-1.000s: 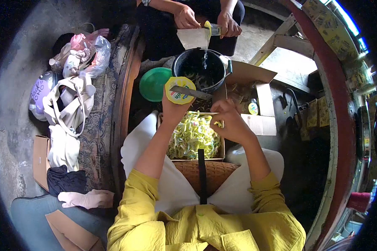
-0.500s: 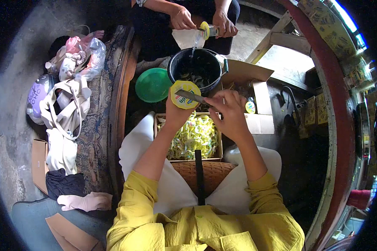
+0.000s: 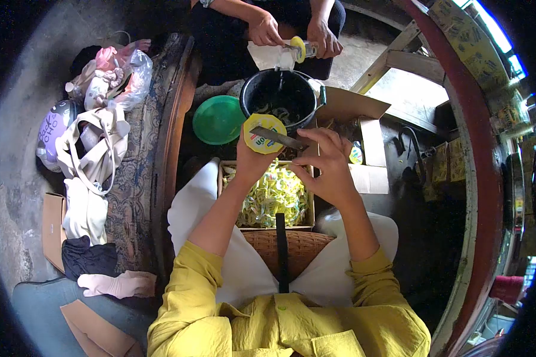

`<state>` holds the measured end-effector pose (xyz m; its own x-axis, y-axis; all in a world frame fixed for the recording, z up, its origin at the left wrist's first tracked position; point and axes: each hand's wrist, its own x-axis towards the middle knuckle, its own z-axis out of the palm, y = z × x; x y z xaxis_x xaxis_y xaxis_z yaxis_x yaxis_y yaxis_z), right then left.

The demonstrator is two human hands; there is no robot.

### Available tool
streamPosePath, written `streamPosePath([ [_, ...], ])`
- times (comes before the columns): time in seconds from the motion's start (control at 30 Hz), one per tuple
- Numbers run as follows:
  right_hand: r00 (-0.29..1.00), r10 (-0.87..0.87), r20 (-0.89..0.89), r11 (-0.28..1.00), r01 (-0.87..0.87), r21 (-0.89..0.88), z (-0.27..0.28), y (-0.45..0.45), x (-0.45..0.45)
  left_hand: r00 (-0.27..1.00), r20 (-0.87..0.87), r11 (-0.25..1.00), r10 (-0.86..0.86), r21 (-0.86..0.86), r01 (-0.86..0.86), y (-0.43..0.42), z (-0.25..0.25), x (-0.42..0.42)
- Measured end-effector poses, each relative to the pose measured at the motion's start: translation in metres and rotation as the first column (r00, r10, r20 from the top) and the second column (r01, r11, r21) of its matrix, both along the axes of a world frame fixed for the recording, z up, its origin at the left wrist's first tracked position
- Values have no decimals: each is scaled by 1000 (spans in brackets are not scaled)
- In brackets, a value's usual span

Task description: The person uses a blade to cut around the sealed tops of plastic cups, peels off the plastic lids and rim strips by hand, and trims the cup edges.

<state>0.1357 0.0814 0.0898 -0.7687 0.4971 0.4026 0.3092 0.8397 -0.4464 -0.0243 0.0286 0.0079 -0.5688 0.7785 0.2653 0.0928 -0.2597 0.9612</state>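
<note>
In the head view, the person's left hand point(image 3: 256, 156) is closed around a yellow printed piece point(image 3: 259, 133), holding it up near the middle of the scene with its flat, many-sided top showing. A flat metal blade point(image 3: 278, 137) lies across that top and points to the right. The person's right hand point(image 3: 329, 165) is just right of the blade's end, fingers bent; whether it touches the blade or pinches anything cannot be told. On the near side of both hands, a shallow box point(image 3: 311, 205) is heaped with yellow and pale trimmings point(image 3: 274, 199), and a brown woven surface point(image 3: 292, 244) lies nearer still, between the person's knees. A black bucket point(image 3: 262, 90) is on the far side of the hands, with a round green lid point(image 3: 214, 122) to its left and an open cardboard box point(image 3: 372, 144) to its right. Beyond the bucket, a co-worker's two hands point(image 3: 265, 30) are at a clear cup point(image 3: 309, 50) with a yellow rim.
</note>
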Motion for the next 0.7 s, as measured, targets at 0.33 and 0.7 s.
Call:
streamPosePath([
  [0.33, 985, 38, 166, 992, -17, -126, -13, 14, 21, 998, -20, 998, 62, 16, -61, 1, -4, -11],
  [0.7, 875, 197, 443, 969, -106, -222, -122, 3, 8, 999, 23, 998, 44, 44, -45, -1, -4, -20],
])
